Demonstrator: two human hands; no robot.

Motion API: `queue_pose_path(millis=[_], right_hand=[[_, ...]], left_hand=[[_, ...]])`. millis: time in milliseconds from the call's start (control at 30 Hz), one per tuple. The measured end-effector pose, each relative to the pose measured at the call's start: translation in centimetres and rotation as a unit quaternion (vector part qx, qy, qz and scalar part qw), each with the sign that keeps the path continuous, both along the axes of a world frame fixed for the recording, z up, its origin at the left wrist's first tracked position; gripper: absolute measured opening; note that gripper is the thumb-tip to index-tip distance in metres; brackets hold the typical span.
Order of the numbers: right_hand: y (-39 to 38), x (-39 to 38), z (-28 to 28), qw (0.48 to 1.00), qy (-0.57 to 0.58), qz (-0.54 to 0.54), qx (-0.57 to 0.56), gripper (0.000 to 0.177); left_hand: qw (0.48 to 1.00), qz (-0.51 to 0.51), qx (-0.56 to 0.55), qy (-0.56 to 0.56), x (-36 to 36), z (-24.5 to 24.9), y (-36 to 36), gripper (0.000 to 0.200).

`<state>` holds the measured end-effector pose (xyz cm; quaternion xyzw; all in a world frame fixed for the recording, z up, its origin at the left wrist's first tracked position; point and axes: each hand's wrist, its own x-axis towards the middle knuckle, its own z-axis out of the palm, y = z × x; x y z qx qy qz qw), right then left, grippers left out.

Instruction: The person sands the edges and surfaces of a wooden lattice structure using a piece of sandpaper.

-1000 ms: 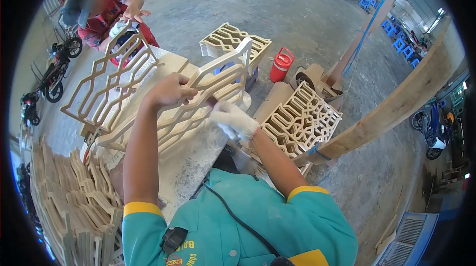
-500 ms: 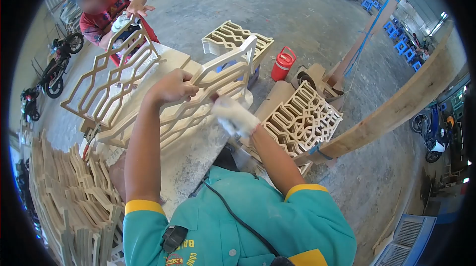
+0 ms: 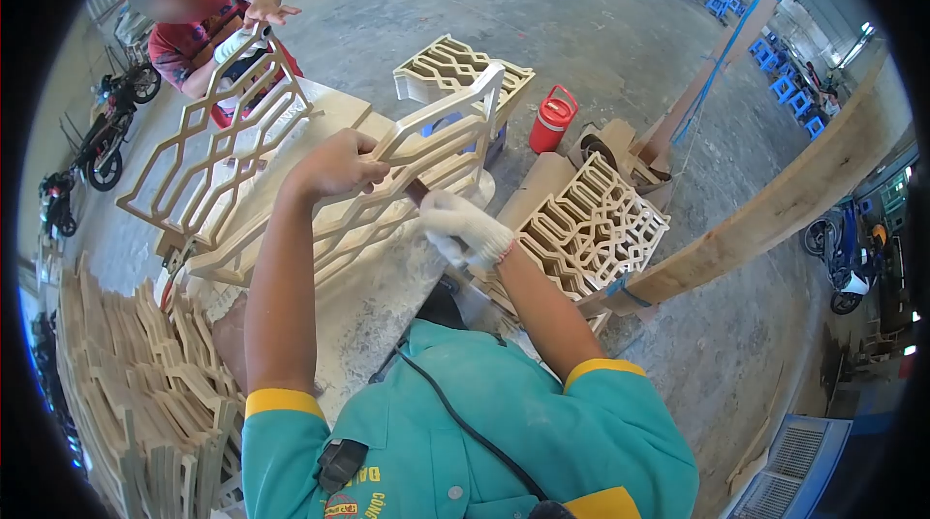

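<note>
A pale wooden lattice panel (image 3: 407,185) stands tilted on edge on the dusty work table (image 3: 387,282). My bare left hand (image 3: 339,167) is closed around one of its upper bars. My right hand (image 3: 465,227), in a white knitted glove, is closed on a dark brown strip (image 3: 417,192) that looks like folded sandpaper. The strip lies against a bar near the panel's right end; the gloved fingers hide most of it. More lattice bars show behind and below the held panel.
Across the table a co-worker in red (image 3: 199,30) handles another lattice panel (image 3: 218,146). Stacked lattice panels (image 3: 596,219) stand at right, near a red jug (image 3: 553,120) and a wooden beam (image 3: 765,199). Curved wood pieces (image 3: 145,393) are piled at left.
My gloved right hand has shifted slightly right with the brown strip, which shows more clearly. My left hand keeps its grip on the panel. The co-worker has leaned slightly.
</note>
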<state>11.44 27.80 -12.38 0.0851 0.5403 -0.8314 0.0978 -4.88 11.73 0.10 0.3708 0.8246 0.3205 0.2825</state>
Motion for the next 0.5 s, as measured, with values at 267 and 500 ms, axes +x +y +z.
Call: queue_pose_path(millis=[267,500], right_hand=[[1.0,-1.3,-1.4,0.997,-0.020,-0.064,-0.035,0.023],[0.4,-0.9,-1.0,1.000,0.004,-0.005,0.006,0.025]], left_hand=[[1.000,-0.009,-0.008,0.016,0.2,-0.1,-0.2,0.020],[1.000,-0.014,-0.006,0.006,-0.1,-0.2,-0.2,0.020]])
